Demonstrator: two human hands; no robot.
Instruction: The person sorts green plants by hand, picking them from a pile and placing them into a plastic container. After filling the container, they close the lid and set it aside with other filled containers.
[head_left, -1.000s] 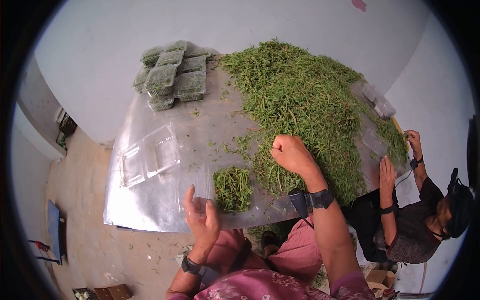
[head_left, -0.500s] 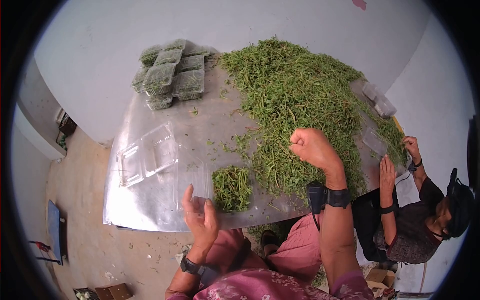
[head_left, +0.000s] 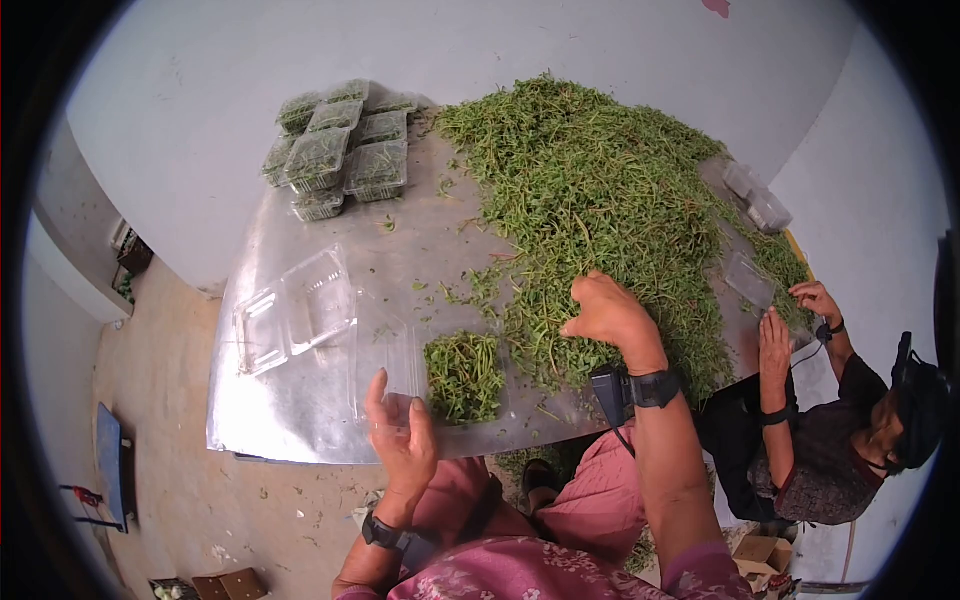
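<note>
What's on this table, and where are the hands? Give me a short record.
left hand: fingers spread, at the near edge of an open clear box
right hand: at the pile of greens; whether it holds any is unclear
in the box: greens, in its right half
second clear box: open, farther left, no greens seen
far left corner: stacked boxes with greens

Pink patch (head_left: pixel 717 8) on pale wall (head_left: pixel 560 45); blue object (head_left: pixel 112 460) over floor (head_left: pixel 180 400); open cardboard box (head_left: pixel 762 552) lower right.
</note>
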